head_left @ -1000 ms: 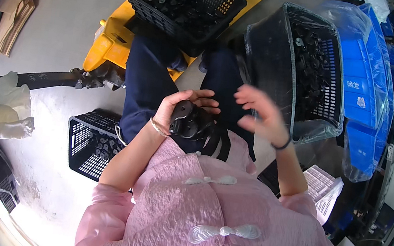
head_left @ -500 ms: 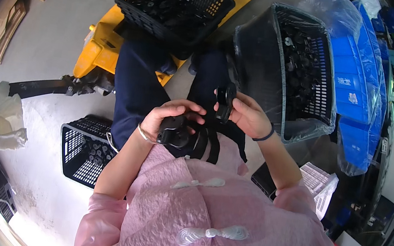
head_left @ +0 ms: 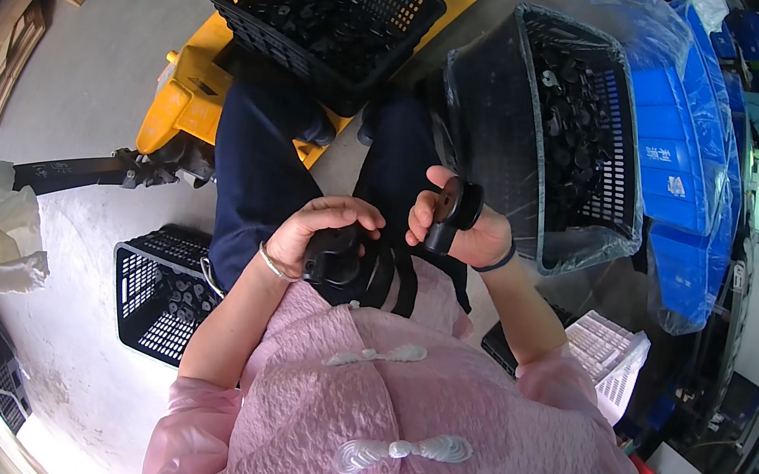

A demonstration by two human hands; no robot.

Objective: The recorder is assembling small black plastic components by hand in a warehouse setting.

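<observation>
Largest first: a yellow pallet truck [head_left: 192, 89] lies ahead of me, bearing a black crate [head_left: 279, 53] of dark parts. Ahead to my right is a film-lined crate [head_left: 495, 108], likewise loaded; by my left leg, a small crate [head_left: 135, 285] with some parts in it. Arms: both elbows bent, left forearm [head_left: 225, 337] angled up and inward, right forearm [head_left: 525, 306] reaching up and to the left. My left hand [head_left: 318, 226] is low over my lap, back of the hand uppermost, fingers bent and closed around black pieces [head_left: 333, 258]; the thumb is hard to make out. My right hand [head_left: 478, 241] is raised over the right thigh, fingers curled toward the left and clamped on a black part [head_left: 464, 208]. This part is well apart from the left hand, its round head uppermost, its narrower end downward.
</observation>
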